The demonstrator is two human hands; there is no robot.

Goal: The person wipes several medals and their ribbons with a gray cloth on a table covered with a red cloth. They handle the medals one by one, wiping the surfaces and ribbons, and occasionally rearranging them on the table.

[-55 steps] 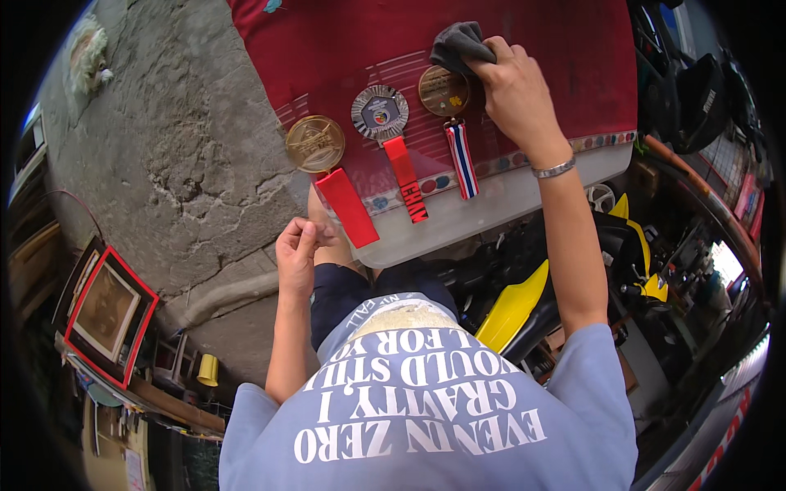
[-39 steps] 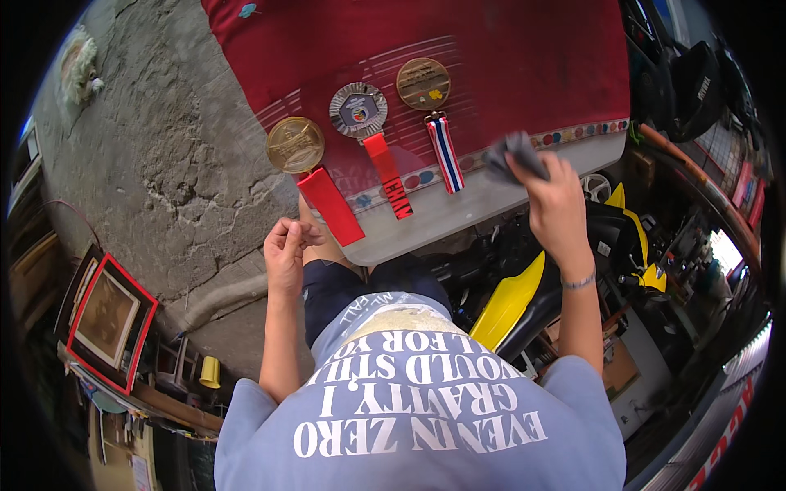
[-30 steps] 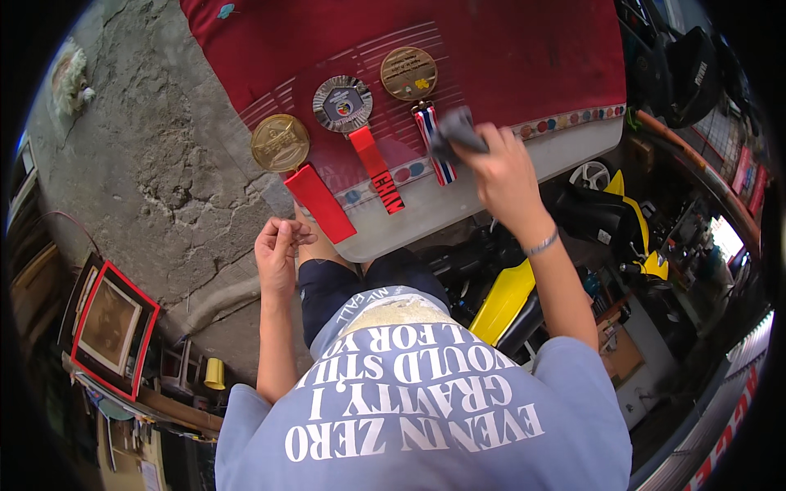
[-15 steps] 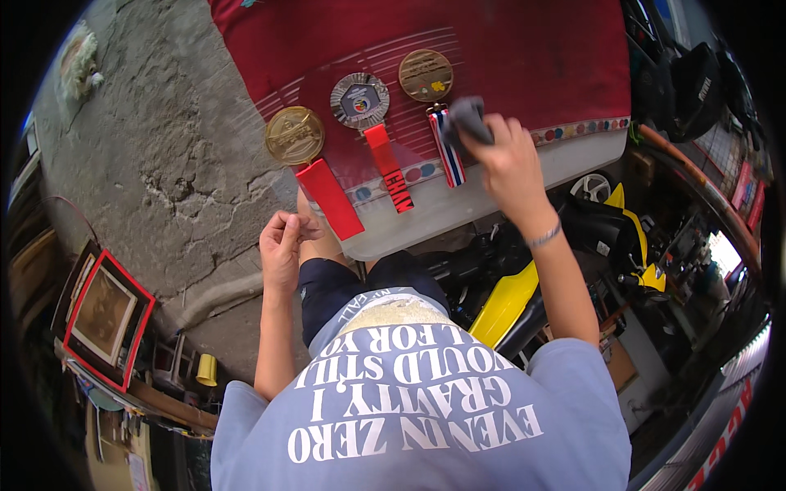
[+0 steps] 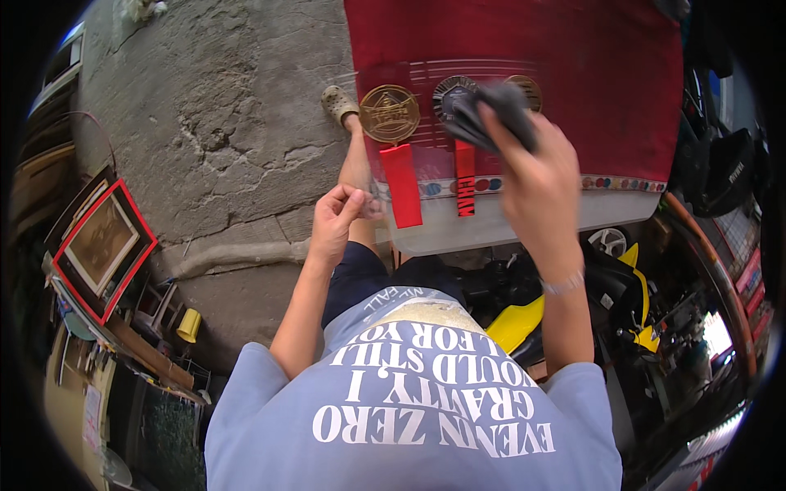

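Observation:
My right hand [image 5: 539, 184] is closed on a dark grey cloth [image 5: 495, 114], blurred by motion. The cloth hangs over part of the silver medal [image 5: 449, 92] and the gold-coloured medal [image 5: 526, 84] on the right, whose striped ribbon is hidden. Farther left, a second gold medal [image 5: 390, 113] lies fully visible with its red ribbon [image 5: 401, 186] toward me. A lettered red ribbon [image 5: 465, 176] runs down from the silver medal. Off the table's left corner, my left hand [image 5: 337, 219] holds its thumb and fingertips together; whatever they may pinch cannot be made out.
A red cloth with a patterned border [image 5: 610, 106] covers the pale table [image 5: 458, 236]. To the right stands a black-and-yellow motorcycle [image 5: 516, 323]. Cracked concrete floor [image 5: 221, 123] lies left, with a red-edged framed picture [image 5: 105, 250] and a yellow cup [image 5: 188, 325].
My view has shifted, so the table sits farther right in it. My right hand has carried the cloth from the striped ribbon to over the silver and right gold medals. The left hand stays pinched.

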